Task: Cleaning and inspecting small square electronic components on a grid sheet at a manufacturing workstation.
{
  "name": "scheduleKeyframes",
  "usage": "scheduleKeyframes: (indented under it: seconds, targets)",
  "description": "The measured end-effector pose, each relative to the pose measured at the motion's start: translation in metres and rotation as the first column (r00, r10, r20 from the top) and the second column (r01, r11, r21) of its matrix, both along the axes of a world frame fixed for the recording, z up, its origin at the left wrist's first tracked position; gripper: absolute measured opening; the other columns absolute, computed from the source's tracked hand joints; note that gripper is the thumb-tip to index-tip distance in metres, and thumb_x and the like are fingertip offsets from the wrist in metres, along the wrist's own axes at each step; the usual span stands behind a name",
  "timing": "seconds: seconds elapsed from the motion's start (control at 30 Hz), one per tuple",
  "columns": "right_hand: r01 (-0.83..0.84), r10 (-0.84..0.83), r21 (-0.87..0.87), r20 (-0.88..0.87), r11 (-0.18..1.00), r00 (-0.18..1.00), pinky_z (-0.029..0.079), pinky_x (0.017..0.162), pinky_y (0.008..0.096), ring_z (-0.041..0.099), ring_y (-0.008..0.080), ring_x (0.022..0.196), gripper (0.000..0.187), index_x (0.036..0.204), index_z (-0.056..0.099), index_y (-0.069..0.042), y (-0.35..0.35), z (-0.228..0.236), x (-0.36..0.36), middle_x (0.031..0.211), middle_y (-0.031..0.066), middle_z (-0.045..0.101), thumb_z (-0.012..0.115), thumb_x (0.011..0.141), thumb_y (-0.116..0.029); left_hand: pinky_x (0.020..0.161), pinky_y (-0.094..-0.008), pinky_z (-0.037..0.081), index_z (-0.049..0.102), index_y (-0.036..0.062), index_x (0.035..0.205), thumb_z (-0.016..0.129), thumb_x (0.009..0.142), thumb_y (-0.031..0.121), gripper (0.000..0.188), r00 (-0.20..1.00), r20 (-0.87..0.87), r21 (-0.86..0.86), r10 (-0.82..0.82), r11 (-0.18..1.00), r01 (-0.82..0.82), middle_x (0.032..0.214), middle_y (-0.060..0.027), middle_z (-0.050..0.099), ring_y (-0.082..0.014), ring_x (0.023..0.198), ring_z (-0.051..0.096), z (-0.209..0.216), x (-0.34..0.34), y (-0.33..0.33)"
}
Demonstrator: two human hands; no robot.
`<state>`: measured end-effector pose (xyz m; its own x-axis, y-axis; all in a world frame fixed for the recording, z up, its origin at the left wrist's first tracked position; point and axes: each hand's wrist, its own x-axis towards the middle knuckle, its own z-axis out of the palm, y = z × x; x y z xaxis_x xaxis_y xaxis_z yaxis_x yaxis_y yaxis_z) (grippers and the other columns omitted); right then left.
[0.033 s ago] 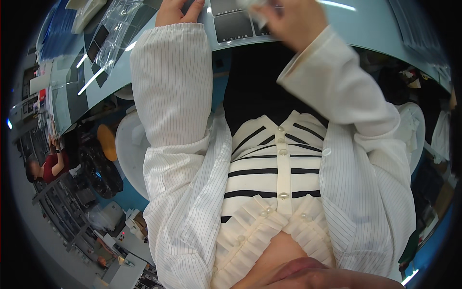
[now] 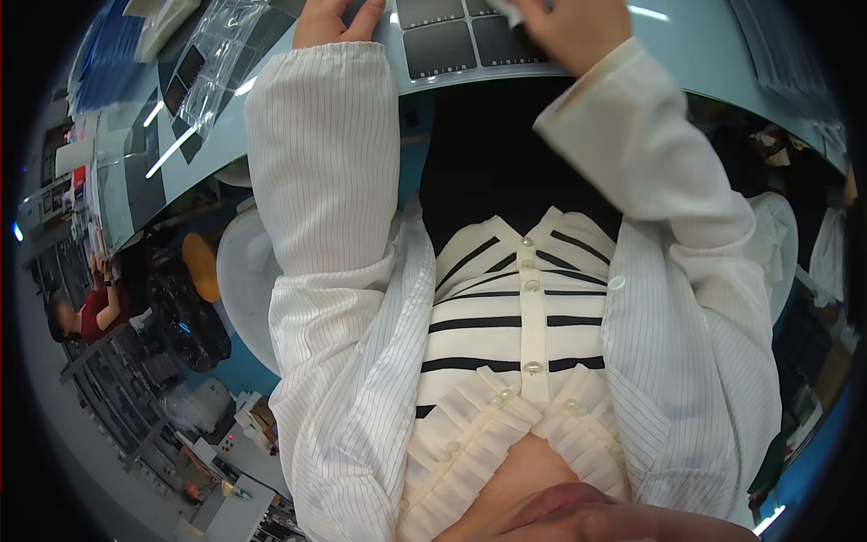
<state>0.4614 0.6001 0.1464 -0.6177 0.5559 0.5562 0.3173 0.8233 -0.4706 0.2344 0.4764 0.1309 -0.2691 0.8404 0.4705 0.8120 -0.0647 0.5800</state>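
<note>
A pale, glass-topped table point(image 2: 695, 59) bends across the view, white light reflections point(image 2: 172, 152) streaking its left part. Below its near edge, a white chair point(image 2: 242, 298) stands over a blue floor point(image 2: 237, 354). Out past that edge's left end sit a round orange-yellow stool point(image 2: 200, 267) and, farther off, a smaller pale table point(image 2: 239, 519). Well beyond the near edge, rightward, a bright light point(image 2: 769, 521) shows.

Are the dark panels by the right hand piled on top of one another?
No, the dark panels by the right hand lie side by side, with pale gaps showing between them.
</note>
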Motion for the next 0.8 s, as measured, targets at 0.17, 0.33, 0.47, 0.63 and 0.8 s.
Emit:
scheduleKeyframes:
  seconds: [0.17, 0.33, 0.47, 0.63, 0.8]
  targets:
    - [-0.262, 0.261, -0.070, -0.018, 0.963, 0.965, 0.052, 0.065, 0.0416, 0.064, 0.0350, 0.073, 0.012, 0.086, 0.062, -0.005, -0.075, 0.007, -0.025, 0.088, 0.0131, 0.060, 0.065, 0.081, -0.014, 0.099, -0.0350, 0.043, 0.066, 0.0001, 0.113, 0.058, 0.091, 0.011, 0.025, 0.999, -0.041, 0.018, 0.022, 1.000, -0.021, 0.122, -0.0188, 0.061, -0.0326, 0.115, 0.057, -0.007, -0.007, -0.008]
    - [-0.026, 0.028, 0.027, -0.038, 0.999, 0.999, 0.053, 0.067, 0.0416, 0.064, 0.0343, 0.074, 0.015, 0.085, 0.062, -0.005, -0.013, 0.007, -0.030, 0.086, 0.0138, 0.061, 0.067, 0.080, -0.018, 0.098, -0.0354, 0.043, 0.067, 0.0007, 0.111, 0.054, 0.094, 0.012, 0.024, 0.997, -0.060, 0.056, -0.053, 0.997, 0.057, 0.120, -0.0188, 0.063, -0.0327, 0.113, 0.058, -0.012, -0.009, 0.002]
    - [-0.284, 0.285, -0.094, -0.002, 0.954, 0.958, 0.052, 0.068, 0.0431, 0.064, 0.0338, 0.076, 0.012, 0.083, 0.063, -0.004, -0.075, 0.005, -0.037, 0.087, 0.0129, 0.061, 0.066, 0.080, -0.015, 0.098, -0.0355, 0.043, 0.067, 0.0008, 0.110, 0.053, 0.095, 0.013, 0.023, 0.999, -0.031, 0.062, 0.005, 0.998, -0.003, 0.118, -0.0187, 0.064, -0.0323, 0.112, 0.059, -0.011, -0.006, -0.006]
    - [-0.086, 0.086, 0.011, 0.003, 0.996, 0.996, 0.052, 0.064, 0.0439, 0.064, 0.0355, 0.073, 0.013, 0.086, 0.061, -0.005, -0.026, 0.012, -0.033, 0.089, 0.0130, 0.060, 0.066, 0.078, -0.015, 0.098, -0.0354, 0.044, 0.066, 0.0002, 0.110, 0.053, 0.095, 0.012, 0.023, 0.999, -0.049, 0.061, -0.022, 0.998, 0.025, 0.117, -0.0184, 0.064, -0.0319, 0.111, 0.060, -0.006, -0.003, -0.002]
    - [-0.225, 0.228, -0.065, 0.053, 0.972, 0.972, 0.052, 0.067, 0.0424, 0.064, 0.0348, 0.077, 0.016, 0.087, 0.062, -0.004, -0.039, 0.010, -0.039, 0.089, 0.0127, 0.061, 0.067, 0.080, -0.018, 0.096, -0.0337, 0.045, 0.064, -0.0004, 0.113, 0.053, 0.096, 0.011, 0.024, 1.000, -0.018, 0.073, 0.008, 0.997, -0.007, 0.116, -0.0181, 0.064, -0.0308, 0.109, 0.061, -0.009, -0.002, -0.003]
